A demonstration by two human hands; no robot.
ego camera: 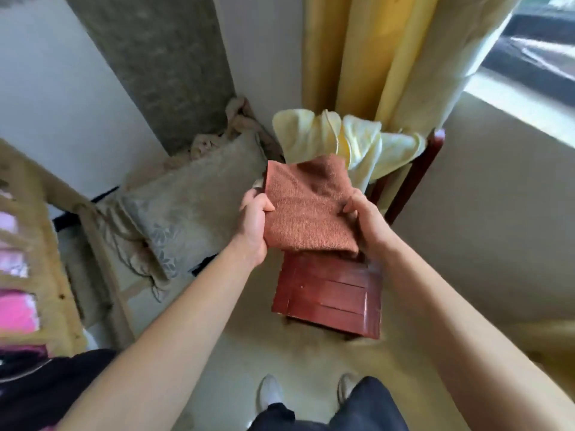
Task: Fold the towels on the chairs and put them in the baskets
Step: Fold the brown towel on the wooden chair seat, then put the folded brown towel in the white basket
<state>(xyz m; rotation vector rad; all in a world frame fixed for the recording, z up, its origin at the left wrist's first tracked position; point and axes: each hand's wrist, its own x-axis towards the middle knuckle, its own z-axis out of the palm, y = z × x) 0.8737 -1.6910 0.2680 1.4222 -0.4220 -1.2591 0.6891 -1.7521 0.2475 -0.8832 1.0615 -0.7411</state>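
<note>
Both the left hand (255, 217) and the right hand (365, 220) are pinching the folded rust-brown towel (306, 206) by its side edges above the wooden chair (329, 293), where it's looking soft, light and floppy, best gripped at the edges.

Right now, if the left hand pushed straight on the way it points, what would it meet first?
Probably the pale yellow towels draped over the chair back. The left hand grips the brown towel and points toward them; depth is unclear.
</note>
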